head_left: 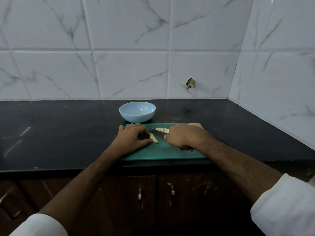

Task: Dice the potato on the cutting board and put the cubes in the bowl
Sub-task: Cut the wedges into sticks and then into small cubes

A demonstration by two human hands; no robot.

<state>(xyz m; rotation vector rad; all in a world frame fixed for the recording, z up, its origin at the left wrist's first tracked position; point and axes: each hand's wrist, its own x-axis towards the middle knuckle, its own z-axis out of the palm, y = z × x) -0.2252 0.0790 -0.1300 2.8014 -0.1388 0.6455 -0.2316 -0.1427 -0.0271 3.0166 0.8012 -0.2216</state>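
Note:
On the green cutting board (163,153) my left hand (132,137) pinches a thin potato slice (154,139) between thumb and fingertips. My right hand (183,137) grips a knife (157,131), its handle hidden in the fist, and the blade points left just behind the slice. Several cut potato pieces (162,129) lie behind the blade. A larger piece of potato (196,124) shows at the board's far right corner, partly hidden by my right hand. The light blue bowl (137,111) stands empty on the counter just behind the board.
The black counter (59,133) runs to a white tiled wall behind and on the right. Dark cabinet doors with metal handles (139,195) lie below the counter's front edge.

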